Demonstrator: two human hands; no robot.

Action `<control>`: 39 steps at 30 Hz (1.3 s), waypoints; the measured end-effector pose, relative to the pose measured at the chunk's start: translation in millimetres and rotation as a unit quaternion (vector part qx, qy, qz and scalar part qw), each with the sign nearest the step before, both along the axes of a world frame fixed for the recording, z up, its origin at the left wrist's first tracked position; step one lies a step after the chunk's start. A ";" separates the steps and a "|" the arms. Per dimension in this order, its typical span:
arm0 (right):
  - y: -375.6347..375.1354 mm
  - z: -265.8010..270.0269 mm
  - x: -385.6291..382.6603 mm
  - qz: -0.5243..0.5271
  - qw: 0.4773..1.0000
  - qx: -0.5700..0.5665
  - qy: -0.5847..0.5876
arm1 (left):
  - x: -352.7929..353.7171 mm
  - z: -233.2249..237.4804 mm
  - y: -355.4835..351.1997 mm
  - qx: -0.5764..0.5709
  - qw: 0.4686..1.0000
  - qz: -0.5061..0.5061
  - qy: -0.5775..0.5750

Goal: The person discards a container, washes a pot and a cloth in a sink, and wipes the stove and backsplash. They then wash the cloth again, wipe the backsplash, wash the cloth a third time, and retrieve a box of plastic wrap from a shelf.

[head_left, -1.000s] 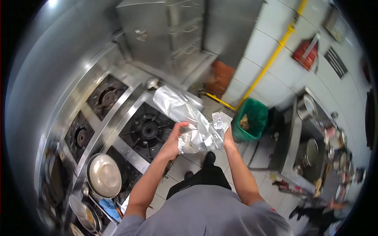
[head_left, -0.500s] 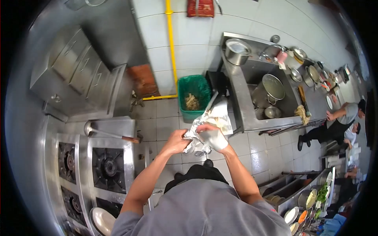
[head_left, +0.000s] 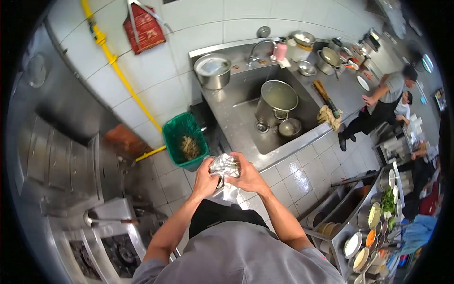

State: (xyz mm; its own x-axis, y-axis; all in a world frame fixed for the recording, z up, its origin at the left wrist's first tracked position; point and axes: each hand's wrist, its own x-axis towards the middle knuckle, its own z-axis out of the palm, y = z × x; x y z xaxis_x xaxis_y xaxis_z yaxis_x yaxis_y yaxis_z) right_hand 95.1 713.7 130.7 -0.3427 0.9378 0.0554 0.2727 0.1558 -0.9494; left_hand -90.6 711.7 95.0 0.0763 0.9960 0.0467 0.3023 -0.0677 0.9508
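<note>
A crumpled ball of aluminium foil [head_left: 224, 165] is squeezed between my two hands, in front of my waist. My left hand [head_left: 206, 179] is closed around its left side. From the right, my right hand [head_left: 247, 176] presses on it with curved fingers. A pale flap [head_left: 230, 193], foil or plastic, hangs below the ball between my hands. Just beyond my left hand stands a green bin [head_left: 182, 142], lined with a bag and holding pale scraps at its bottom.
Ahead is a steel sink [head_left: 257, 142] with a large pot [head_left: 278, 102] and a small bowl [head_left: 290, 127]. A lidded pot [head_left: 213, 71] stands on its left ledge. Stoves [head_left: 111, 251] are at left, a food counter [head_left: 373, 232] at right. A person [head_left: 378, 104] stands beyond the sink.
The foil, spread out and loose before, is now crushed into a compact ball between both hands. My view has turned right, so the bin and sink appear further left.
</note>
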 end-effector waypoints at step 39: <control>-74.9 -94.3 14.1 -0.524 0.833 -0.167 -0.057 | -225.8 -172.3 237.4 -0.045 0.936 -0.068 0.342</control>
